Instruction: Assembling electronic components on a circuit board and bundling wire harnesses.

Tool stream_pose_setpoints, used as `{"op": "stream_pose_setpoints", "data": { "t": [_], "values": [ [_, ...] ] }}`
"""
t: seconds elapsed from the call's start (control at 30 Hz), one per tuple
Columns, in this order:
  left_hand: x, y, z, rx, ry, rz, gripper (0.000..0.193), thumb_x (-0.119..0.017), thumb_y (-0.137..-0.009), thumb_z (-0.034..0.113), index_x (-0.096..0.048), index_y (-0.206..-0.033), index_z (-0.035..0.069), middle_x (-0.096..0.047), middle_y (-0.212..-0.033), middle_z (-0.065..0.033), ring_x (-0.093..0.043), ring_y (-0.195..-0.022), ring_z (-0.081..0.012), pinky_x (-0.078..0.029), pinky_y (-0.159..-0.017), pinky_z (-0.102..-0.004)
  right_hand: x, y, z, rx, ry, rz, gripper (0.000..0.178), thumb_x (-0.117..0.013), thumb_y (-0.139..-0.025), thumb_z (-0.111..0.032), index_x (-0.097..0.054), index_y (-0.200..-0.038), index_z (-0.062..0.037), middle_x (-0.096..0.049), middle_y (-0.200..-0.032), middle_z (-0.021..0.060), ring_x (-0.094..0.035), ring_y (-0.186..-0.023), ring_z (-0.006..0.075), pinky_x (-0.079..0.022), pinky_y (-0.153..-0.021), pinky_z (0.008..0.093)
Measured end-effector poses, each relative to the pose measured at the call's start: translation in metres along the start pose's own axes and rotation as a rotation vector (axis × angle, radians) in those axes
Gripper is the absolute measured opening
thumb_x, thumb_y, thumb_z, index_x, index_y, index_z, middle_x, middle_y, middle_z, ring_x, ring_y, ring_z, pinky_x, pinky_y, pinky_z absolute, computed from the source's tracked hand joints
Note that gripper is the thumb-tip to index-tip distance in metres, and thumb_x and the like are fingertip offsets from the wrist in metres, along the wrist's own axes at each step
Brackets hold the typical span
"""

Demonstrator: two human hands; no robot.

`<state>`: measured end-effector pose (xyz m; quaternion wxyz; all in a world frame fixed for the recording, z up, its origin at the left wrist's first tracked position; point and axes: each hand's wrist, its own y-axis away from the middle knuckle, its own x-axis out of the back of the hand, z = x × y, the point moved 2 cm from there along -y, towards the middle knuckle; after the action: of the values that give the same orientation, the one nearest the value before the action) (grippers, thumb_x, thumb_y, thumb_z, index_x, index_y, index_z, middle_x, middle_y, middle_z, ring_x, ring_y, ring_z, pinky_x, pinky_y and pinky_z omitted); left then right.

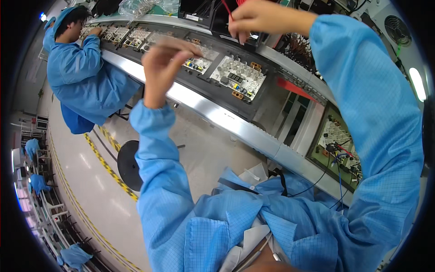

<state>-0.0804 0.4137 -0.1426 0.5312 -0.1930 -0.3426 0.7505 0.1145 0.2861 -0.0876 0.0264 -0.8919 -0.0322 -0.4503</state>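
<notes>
My left hand (pixel 162 68) is raised over the near edge of the line, blurred by motion. Its fingers stretch toward a white circuit board (pixel 197 60), the thumb apart from them, and no held thing shows. Farther right, my right hand (pixel 253 19) reaches over dark bins at the back, its fingers bent together around a thin red wire (pixel 228 8). Part of the wire is hidden by the fingers. Between and below the hands lies another white circuit board (pixel 239 78) with a dark digit display, clear cylinders and small yellow and blue parts, seated in a black tray (pixel 213 90).
A metal rail (pixel 217 113) edges the line. More boards (pixel 136 38) run left, where a co-worker (pixel 79 63) in blue sits. A wired board (pixel 335 136) stands in a green-based frame at right, with loose cables. A round black stool (pixel 130 165) stands on the floor.
</notes>
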Motion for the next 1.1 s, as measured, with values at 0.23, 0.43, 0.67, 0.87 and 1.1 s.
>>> {"op": "stream_pose_setpoints", "data": {
  "t": [0.23, 0.43, 0.67, 0.87, 1.1],
  "values": [
    [-0.015, 0.052, -0.059, 0.185, -0.388, 0.047, 0.007, -0.061, -0.078, -0.004, -0.059, -0.085, -0.001, -0.063, -0.079, -0.0073, -0.060, -0.072, -0.0122, -0.048, -0.066, -0.0232, -0.059, -0.001, 0.006, 0.033, 0.159, -0.067, 0.023, -0.054, -0.086, -0.022, -0.065, -0.084, -0.0012, -0.066, -0.078, 0.0068, -0.062, -0.072, 0.0200, -0.046, -0.065, 0.0303],
    [-0.017, 0.060, -0.084, 0.263, -0.282, 0.014, 0.007, -0.062, -0.078, -0.002, -0.059, -0.084, -0.001, -0.063, -0.079, -0.0080, -0.059, -0.071, -0.0121, -0.047, -0.063, -0.0239, -0.069, -0.002, 0.012, 0.001, 0.203, -0.036, 0.022, -0.053, -0.085, -0.019, -0.066, -0.083, -0.0023, -0.067, -0.083, 0.0022, -0.061, -0.073, 0.0219, -0.047, -0.067, 0.0308],
    [-0.014, 0.060, -0.094, 0.258, -0.377, -0.114, 0.008, -0.063, -0.078, 0.005, -0.059, -0.084, 0.003, -0.061, -0.076, -0.0084, -0.059, -0.065, -0.0195, -0.045, -0.059, -0.0270, -0.071, -0.007, 0.021, 0.029, 0.159, -0.003, 0.020, -0.055, -0.086, -0.020, -0.067, -0.089, -0.0049, -0.067, -0.081, 0.0054, -0.064, -0.074, 0.0181, -0.049, -0.069, 0.0288],
    [-0.016, 0.058, -0.097, 0.280, -0.401, -0.138, 0.008, -0.063, -0.078, 0.007, -0.058, -0.083, 0.003, -0.059, -0.073, -0.0094, -0.058, -0.062, -0.0206, -0.044, -0.057, -0.0281, -0.070, -0.007, 0.026, 0.042, 0.134, -0.008, 0.019, -0.054, -0.086, -0.019, -0.067, -0.091, -0.0045, -0.067, -0.079, 0.0060, -0.064, -0.074, 0.0179, -0.049, -0.069, 0.0288],
    [-0.019, 0.054, -0.090, 0.308, -0.428, -0.158, 0.009, -0.062, -0.078, 0.006, -0.055, -0.082, 0.003, -0.057, -0.071, -0.0103, -0.057, -0.062, -0.0218, -0.044, -0.057, -0.0295, -0.066, -0.009, 0.030, 0.050, 0.103, 0.016, 0.020, -0.054, -0.086, -0.018, -0.066, -0.090, -0.0030, -0.066, -0.075, 0.0064, -0.064, -0.072, 0.0183, -0.048, -0.067, 0.0282]
  ]
}}
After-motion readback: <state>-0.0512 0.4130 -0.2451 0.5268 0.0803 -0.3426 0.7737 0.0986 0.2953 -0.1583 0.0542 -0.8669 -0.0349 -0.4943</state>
